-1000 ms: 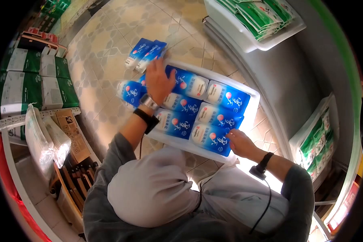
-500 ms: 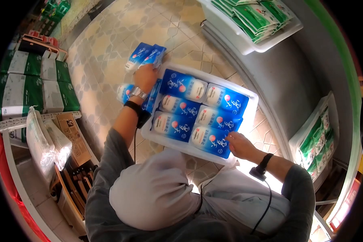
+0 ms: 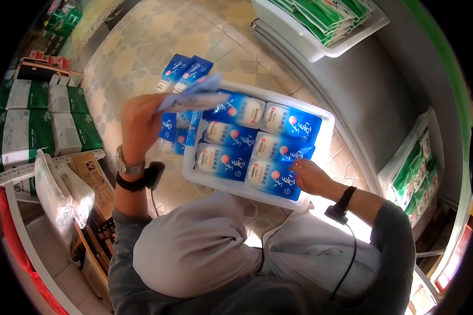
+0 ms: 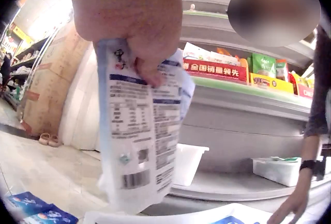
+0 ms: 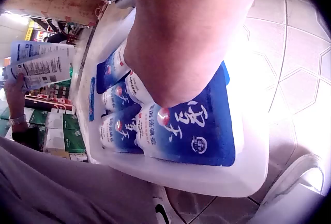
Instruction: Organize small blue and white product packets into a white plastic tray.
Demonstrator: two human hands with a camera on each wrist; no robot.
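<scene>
My left hand [image 3: 142, 123] grips two blue-and-white salt packets [image 3: 199, 97] by their ends, raised over the left side of a white plastic bin [image 3: 215, 190]. In the left wrist view their printed back [image 4: 135, 131] faces the camera, and the thumb presses on it. Rows of salt packets [image 3: 223, 161] lie in the bin, blue fronts up. My right hand [image 3: 315, 178] rests at the edge of the front right packet [image 3: 270, 178], its fingertips hidden in the right wrist view. More salt packets [image 3: 173, 68] lie on the floor left of the bin.
A white bin of green packets [image 3: 347, 50] stands at the upper right, another bin of green packets [image 3: 418, 181] at the right. Green-and-white boxes [image 3: 29, 128] are stacked at the left, above wrapped bags [image 3: 52, 191]. Grey shelving [image 4: 222, 131] stands beyond the bin.
My left hand has reached to the floor packets, taken hold of two and lifted them back toward the bin. The right hand has stayed at the front right packet.
</scene>
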